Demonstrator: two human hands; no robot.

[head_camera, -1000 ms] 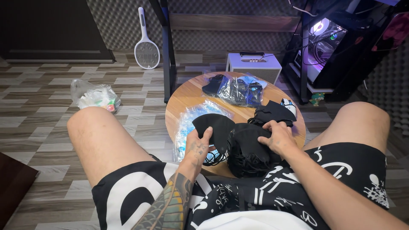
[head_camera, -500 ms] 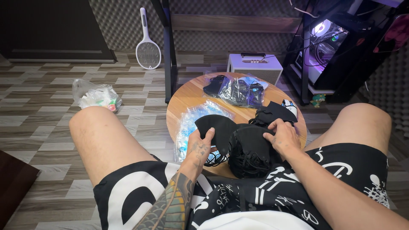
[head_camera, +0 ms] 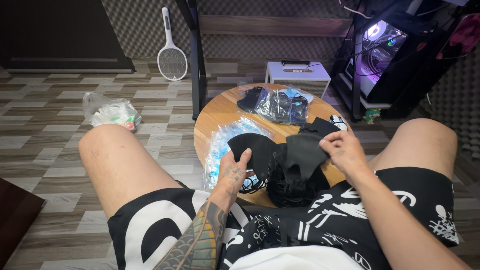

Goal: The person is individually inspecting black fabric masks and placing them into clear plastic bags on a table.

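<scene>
- Head view: right hand (head_camera: 345, 150) has lifted one black face mask (head_camera: 302, 152) off the mask pile (head_camera: 292, 187); fingers pinch its edge.
- Left hand (head_camera: 232, 172) grips another black mask (head_camera: 250, 146) above the round worktop (head_camera: 220, 115), as before.

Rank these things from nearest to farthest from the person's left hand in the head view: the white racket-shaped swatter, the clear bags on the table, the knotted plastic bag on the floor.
From the left hand:
1. Clear bags, on the table just above the hand.
2. Knotted plastic bag, on the floor, far left.
3. White swatter, leaning against the back wall.
</scene>
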